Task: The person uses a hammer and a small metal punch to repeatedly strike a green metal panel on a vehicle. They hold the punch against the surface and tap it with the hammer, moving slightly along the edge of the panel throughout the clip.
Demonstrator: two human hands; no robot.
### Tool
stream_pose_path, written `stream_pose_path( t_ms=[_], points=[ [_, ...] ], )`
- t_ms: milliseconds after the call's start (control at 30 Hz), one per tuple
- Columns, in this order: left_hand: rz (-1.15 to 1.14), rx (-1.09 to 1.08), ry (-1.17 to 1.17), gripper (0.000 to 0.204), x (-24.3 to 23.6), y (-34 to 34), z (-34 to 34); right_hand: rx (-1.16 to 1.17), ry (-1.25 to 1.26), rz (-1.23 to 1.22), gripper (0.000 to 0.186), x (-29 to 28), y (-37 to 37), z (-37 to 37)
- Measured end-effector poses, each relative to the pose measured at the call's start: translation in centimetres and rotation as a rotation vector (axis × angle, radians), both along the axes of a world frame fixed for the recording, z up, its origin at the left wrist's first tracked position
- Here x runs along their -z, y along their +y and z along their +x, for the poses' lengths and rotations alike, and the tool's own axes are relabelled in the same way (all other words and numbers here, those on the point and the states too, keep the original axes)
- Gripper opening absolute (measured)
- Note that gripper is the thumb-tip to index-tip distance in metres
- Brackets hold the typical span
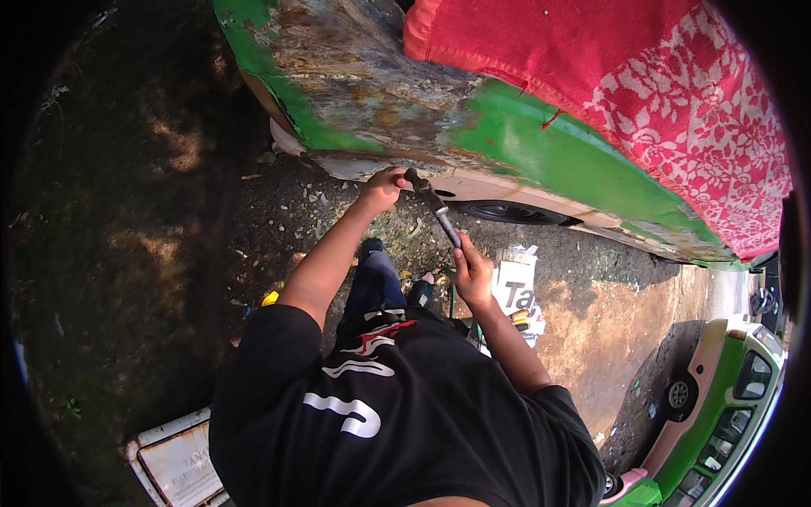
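Observation:
My right hand (475, 270) is wrapped round the dark handle of a hammer (435, 205), which slants up and to the left. Its head is close beside my left hand (385, 189). The fingers of that hand are closed at the lower edge of a vehicle body (372, 93), and what they grip, if anything, I cannot make out. Bare, rusty, scraped metal shows between patches of green paint on the body panel. Below it runs a pale lower strip, with a dark wheel (511, 212) partly hidden beneath.
A red cloth with pale flowers (591, 68) drapes over the vehicle. Printed white sheeting (514, 283) lies right of my feet, near a yellow-handled item (521, 319). A framed white sign (182, 465) is at lower left. A green and pink van (710, 414) stands at right.

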State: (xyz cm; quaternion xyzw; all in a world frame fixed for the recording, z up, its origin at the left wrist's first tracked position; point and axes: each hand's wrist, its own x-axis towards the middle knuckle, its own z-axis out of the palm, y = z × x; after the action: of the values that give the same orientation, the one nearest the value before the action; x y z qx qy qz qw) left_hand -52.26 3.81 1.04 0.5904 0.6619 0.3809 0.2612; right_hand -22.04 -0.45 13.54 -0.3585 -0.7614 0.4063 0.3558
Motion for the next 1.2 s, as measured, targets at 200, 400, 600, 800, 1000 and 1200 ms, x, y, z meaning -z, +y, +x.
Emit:
stream_pose_path(
  t_ms=[200, 400, 600, 800, 1000, 1200],
  points=[
    [-0.296, 0.019, -0.196, 0.012, -5.6, -0.3, 2.7, 0.045, -0.377, -0.144, 0.035, -0.2, 2.0, -0.5],
    [-0.038, 0.069, -0.116, 0.013, -1.8, -4.2, 0.8, 0.144, 0.120, -0.442, 0.033, 2.5, -0.1, 2.8],
    [0.073, 0.115, -0.016, 0.017, -2.7, -4.6, 1.2, 0.130, 0.284, -0.561, 0.021, 1.4, 0.5, 1.8],
    [0.175, 0.167, -0.102, 0.026, -2.1, -4.3, -0.2, 0.123, 0.266, -0.619, 0.020, 0.4, 0.4, -1.2],
    [0.105, 0.292, -0.136, 0.031, -2.8, -3.7, -2.2, 0.112, 0.143, -0.656, 0.021, -1.3, 1.4, -4.1],
    [-0.101, 0.266, -0.496, 0.032, -1.4, -4.1, -3.1, 0.014, 0.101, -0.640, 0.020, 0.1, 2.5, -5.3]
  ],
)
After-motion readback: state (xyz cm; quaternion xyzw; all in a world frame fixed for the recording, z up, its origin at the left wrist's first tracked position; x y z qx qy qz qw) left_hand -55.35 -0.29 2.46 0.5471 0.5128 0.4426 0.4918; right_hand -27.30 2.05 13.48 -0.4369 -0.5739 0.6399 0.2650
